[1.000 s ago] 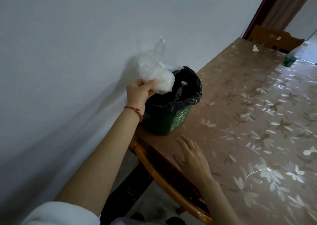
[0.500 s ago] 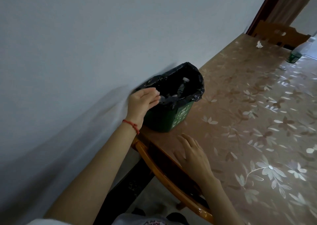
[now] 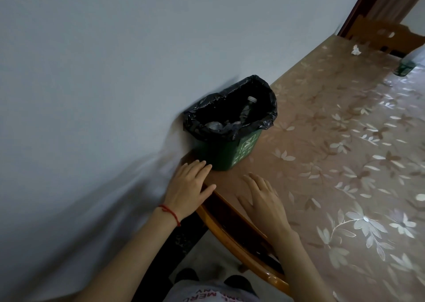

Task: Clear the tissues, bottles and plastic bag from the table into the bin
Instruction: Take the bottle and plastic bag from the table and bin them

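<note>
Plastic bag now dropped into green bin [image 3: 232,149]; left hand [image 3: 189,187], right hand [image 3: 262,200] emptied, flat; tissue [image 3: 356,50], bottle [image 3: 406,65] left on tabletop [image 3: 345,140].

A pale grey-white wall [image 3: 115,71] fills the left and upper part of the view, running along the table's far long edge. A floral cloth [image 3: 345,163], brown with pale flower and leaf prints, covers the tabletop and shines toward its right side. A curved wooden chair back [image 3: 232,239] sits tucked against the table's near edge. Another wooden chair [image 3: 386,34] stands at the table's far end, with a dark red-brown door frame [image 3: 361,9] just behind it. The floor below looks pale and blurred.
</note>
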Demonstrator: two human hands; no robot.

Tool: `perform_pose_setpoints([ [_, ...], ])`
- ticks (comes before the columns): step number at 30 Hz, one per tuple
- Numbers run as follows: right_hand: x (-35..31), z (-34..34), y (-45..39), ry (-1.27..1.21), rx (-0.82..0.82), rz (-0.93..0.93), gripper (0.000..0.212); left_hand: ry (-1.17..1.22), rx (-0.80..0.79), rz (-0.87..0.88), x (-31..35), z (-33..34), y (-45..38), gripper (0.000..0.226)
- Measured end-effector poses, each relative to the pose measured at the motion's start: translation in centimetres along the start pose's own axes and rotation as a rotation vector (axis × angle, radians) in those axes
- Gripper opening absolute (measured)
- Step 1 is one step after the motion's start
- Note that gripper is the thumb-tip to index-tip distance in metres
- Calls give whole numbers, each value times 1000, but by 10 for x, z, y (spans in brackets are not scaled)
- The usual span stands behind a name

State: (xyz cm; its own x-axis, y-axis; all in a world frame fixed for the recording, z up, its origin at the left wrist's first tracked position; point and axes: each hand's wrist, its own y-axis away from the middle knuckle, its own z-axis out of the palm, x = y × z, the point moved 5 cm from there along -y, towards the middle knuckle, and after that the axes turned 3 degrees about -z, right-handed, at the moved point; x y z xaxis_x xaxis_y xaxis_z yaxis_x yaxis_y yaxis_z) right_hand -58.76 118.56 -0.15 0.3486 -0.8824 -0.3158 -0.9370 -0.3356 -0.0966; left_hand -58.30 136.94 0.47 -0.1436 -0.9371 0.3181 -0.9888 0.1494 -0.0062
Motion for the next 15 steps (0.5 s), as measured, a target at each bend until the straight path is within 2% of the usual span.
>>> perform_pose_setpoints([
  [9,27,-4,5,36,15,79,50,-127,-19,43,6,18,-14,63],
  [15,45,-7,17,52,20,250,51,-118,-73,182,19,30,-35,71],
])
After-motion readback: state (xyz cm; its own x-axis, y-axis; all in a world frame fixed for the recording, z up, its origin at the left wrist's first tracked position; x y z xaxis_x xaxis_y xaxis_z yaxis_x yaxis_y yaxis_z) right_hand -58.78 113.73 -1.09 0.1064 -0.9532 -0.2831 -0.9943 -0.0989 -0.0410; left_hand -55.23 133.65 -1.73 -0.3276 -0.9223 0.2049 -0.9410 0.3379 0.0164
